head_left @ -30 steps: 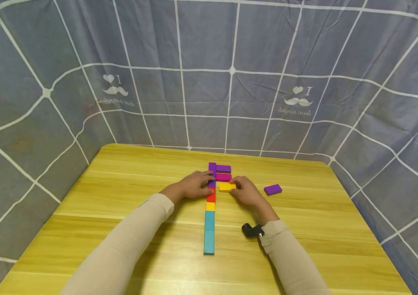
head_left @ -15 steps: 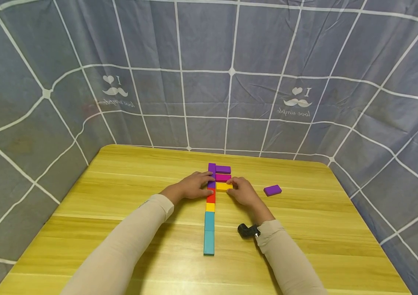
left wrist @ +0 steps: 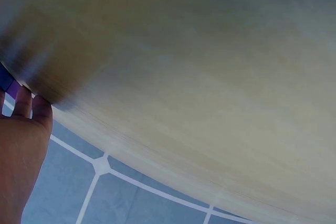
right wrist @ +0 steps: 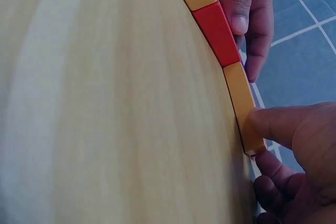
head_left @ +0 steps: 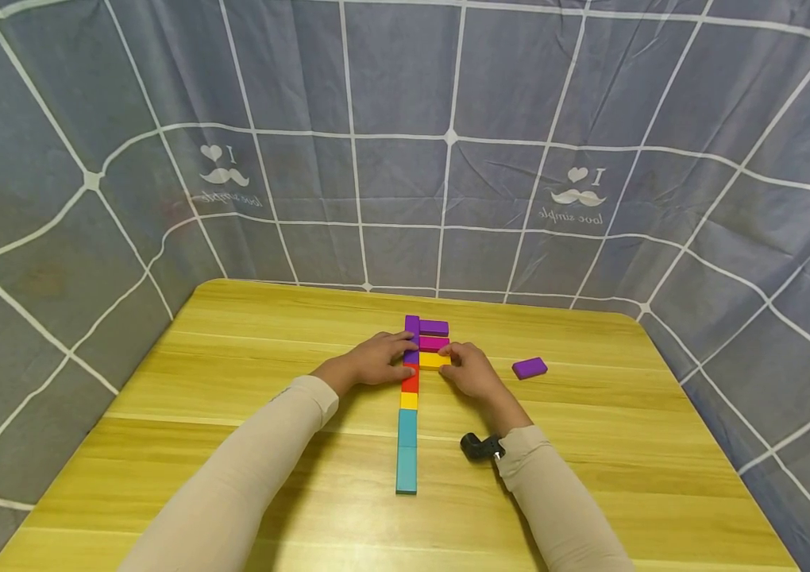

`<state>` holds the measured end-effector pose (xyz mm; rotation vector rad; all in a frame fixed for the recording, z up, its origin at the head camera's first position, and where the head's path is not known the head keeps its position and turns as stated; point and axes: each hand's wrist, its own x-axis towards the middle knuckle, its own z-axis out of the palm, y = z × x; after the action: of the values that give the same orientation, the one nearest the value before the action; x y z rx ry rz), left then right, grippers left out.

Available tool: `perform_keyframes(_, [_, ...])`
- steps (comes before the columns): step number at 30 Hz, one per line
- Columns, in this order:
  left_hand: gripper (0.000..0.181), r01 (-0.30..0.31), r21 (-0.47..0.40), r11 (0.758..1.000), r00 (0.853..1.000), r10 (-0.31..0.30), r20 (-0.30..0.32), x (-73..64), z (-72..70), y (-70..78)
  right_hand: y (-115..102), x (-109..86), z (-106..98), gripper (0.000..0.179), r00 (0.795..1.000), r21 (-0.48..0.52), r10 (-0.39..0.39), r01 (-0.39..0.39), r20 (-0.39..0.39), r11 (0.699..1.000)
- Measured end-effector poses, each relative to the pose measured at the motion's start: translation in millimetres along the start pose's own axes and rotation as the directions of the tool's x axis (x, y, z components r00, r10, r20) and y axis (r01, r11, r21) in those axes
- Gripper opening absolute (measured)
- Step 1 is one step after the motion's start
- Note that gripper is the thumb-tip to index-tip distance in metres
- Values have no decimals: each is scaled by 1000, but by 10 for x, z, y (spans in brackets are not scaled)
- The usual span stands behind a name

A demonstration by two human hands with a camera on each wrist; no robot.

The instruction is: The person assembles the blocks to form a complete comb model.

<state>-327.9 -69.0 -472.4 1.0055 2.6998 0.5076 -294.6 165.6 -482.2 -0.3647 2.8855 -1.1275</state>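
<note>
A line of coloured blocks runs toward the back of the table: two teal blocks [head_left: 407, 449] nearest, then a short yellow block [head_left: 409, 401], a red block [head_left: 410, 381] and purple blocks [head_left: 412, 324]. My left hand [head_left: 376, 360] lies along the line's left side, fingertips on the purple part and thumb at the red block. With thumb and fingers, my right hand [head_left: 472, 371] pinches a long yellow block [head_left: 433, 361], whose left end meets the line. Behind it, a magenta block [head_left: 434, 344] and a purple block [head_left: 434, 326] also stick out to the right.
A loose purple block [head_left: 530, 368] lies right of my right hand. A black camera mount [head_left: 480, 447] sits at my right wrist, low over the wooden table [head_left: 626, 477]. A grey gridded curtain [head_left: 405, 183] hangs around the table's back and sides.
My right hand has slid the long yellow block left against the line, closing a small gap; it has held still over the last half second. My left hand stays in place.
</note>
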Motion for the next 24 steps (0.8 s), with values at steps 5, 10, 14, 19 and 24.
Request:
perform_keyframes(5, [60, -3, -6, 1000, 1000, 3, -4, -1, -7, 9, 8, 1, -11, 24, 1000, 3, 12, -12, 15, 1000])
perform_keyframes(10, [61, -6, -7, 1000, 1000, 6, -1, -9, -9, 13, 1, -16, -33, 29, 999, 61, 47, -49, 26, 997])
perform_keyframes(14, [61, -10, -9, 1000, 1000, 10, -4, -9, -5, 18, 11, -39, -94, 32, 998, 113, 60, -63, 32, 992])
perform_keyframes(19, [60, -12, -1, 1000, 1000, 12, -5, -4, -7, 22, 70, -109, -225, 33, 998, 145, 44, -50, 44, 988])
perform_keyframes(24, [60, -21, -8, 1000, 1000, 21, -6, -10, -16, 27, 158, -221, -419, 37, 999, 160, 19, -26, 48, 987])
